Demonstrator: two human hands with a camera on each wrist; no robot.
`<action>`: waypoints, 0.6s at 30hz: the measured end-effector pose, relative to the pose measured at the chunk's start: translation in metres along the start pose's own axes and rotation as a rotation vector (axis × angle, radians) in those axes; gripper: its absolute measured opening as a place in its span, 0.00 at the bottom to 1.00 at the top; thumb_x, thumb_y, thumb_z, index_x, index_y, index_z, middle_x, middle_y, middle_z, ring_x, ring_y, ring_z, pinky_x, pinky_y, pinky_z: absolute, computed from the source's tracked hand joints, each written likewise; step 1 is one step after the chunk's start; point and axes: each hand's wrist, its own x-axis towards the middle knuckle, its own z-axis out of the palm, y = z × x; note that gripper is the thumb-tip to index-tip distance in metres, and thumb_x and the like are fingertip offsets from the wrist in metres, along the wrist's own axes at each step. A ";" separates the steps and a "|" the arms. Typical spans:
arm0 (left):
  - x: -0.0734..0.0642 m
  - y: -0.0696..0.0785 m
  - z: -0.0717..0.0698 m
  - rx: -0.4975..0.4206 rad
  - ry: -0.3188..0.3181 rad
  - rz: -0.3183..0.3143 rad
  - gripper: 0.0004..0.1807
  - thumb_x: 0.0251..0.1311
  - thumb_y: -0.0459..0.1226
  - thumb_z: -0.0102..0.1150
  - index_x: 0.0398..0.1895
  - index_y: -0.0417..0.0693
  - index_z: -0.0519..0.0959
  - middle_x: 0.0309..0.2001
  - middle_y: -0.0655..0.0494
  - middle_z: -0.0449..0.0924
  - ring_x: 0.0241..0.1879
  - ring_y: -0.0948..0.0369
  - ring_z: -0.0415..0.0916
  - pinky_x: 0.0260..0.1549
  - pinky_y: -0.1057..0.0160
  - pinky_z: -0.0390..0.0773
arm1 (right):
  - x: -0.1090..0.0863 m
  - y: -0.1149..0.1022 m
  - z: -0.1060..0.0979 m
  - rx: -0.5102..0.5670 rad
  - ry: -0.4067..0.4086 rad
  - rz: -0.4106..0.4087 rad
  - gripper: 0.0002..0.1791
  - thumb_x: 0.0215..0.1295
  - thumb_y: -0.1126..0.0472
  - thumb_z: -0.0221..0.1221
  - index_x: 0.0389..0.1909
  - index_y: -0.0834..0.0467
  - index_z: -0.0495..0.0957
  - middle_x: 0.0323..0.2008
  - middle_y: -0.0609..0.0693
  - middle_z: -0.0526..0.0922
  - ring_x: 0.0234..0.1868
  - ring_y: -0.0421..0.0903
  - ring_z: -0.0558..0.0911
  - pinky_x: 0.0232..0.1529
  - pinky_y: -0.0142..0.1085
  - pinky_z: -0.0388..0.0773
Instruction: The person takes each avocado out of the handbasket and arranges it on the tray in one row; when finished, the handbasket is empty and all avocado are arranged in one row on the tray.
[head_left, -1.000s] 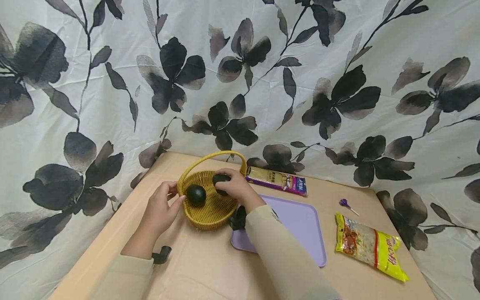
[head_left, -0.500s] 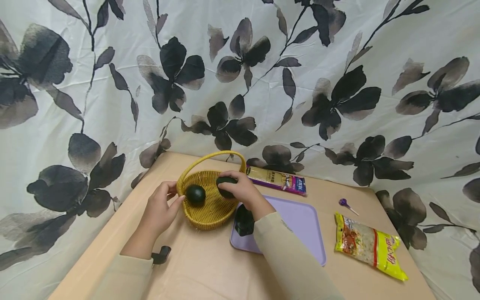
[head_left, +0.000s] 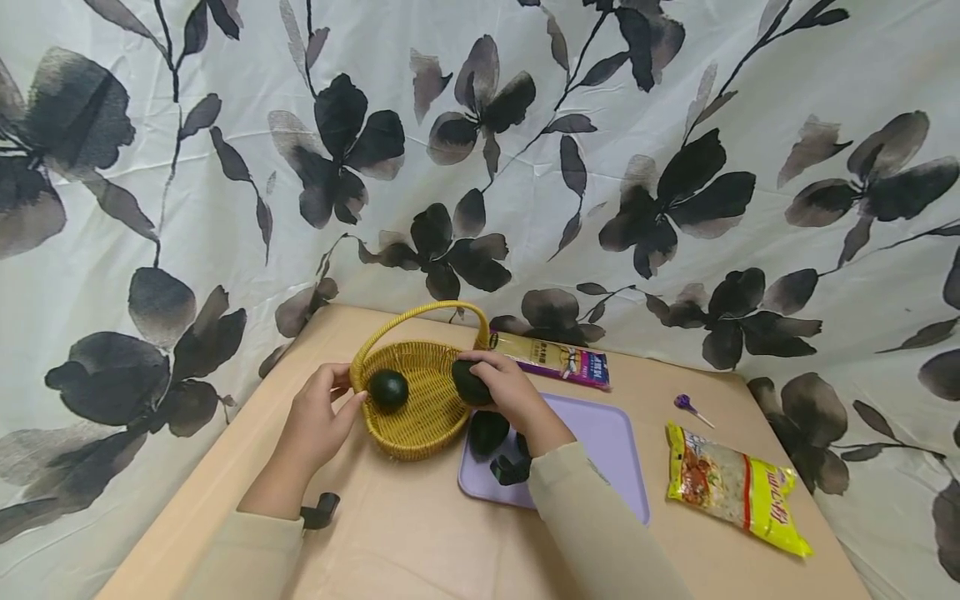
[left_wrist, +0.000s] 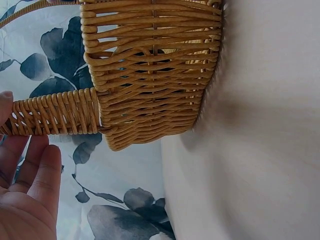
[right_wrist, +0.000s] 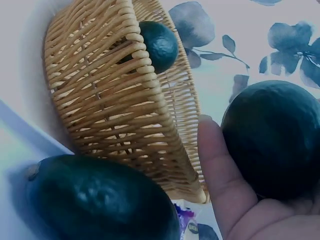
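Head view: a smooth, dark, rounded avocado (head_left: 470, 385) sits clamped in the curled right hand (head_left: 513, 392), near a woven wicker basket (head_left: 412, 448) whose ribbed handle (head_left: 420, 312) the left hand (head_left: 318, 418) pinches.

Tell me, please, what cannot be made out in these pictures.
Head view: part of the tray, hidden by the right sleeve.
Head view: fine print on the yellow bag, too small.
Left wrist view: part of the basket, cut off by the top edge.
Right wrist view: most fingers of the right hand, hidden by the held fruit.
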 end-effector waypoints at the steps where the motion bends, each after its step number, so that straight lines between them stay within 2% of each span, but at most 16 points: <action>1: -0.001 0.000 0.000 -0.001 0.002 0.000 0.21 0.68 0.33 0.64 0.61 0.42 0.70 0.58 0.45 0.77 0.59 0.46 0.78 0.61 0.45 0.82 | -0.002 0.001 -0.001 0.015 0.000 -0.005 0.19 0.77 0.57 0.51 0.63 0.49 0.80 0.71 0.52 0.68 0.61 0.59 0.77 0.51 0.56 0.89; 5: -0.004 0.002 0.000 -0.007 0.005 0.003 0.21 0.68 0.32 0.64 0.60 0.42 0.70 0.58 0.45 0.77 0.59 0.46 0.78 0.61 0.45 0.82 | -0.013 0.006 -0.007 0.069 0.005 -0.029 0.19 0.77 0.58 0.53 0.65 0.51 0.78 0.72 0.55 0.67 0.62 0.60 0.77 0.53 0.58 0.87; 10: -0.008 0.004 0.000 -0.005 0.005 0.007 0.21 0.68 0.32 0.63 0.61 0.41 0.70 0.58 0.45 0.77 0.59 0.46 0.78 0.61 0.45 0.82 | -0.024 0.012 -0.015 0.130 0.007 -0.053 0.23 0.75 0.61 0.57 0.69 0.56 0.73 0.73 0.56 0.67 0.59 0.61 0.80 0.50 0.58 0.88; 18: -0.012 0.006 0.001 0.003 0.019 0.024 0.21 0.68 0.32 0.64 0.60 0.40 0.70 0.57 0.44 0.77 0.58 0.47 0.78 0.60 0.45 0.82 | -0.036 0.020 -0.026 0.129 0.061 -0.068 0.20 0.70 0.63 0.62 0.61 0.55 0.79 0.66 0.60 0.72 0.56 0.60 0.80 0.48 0.55 0.90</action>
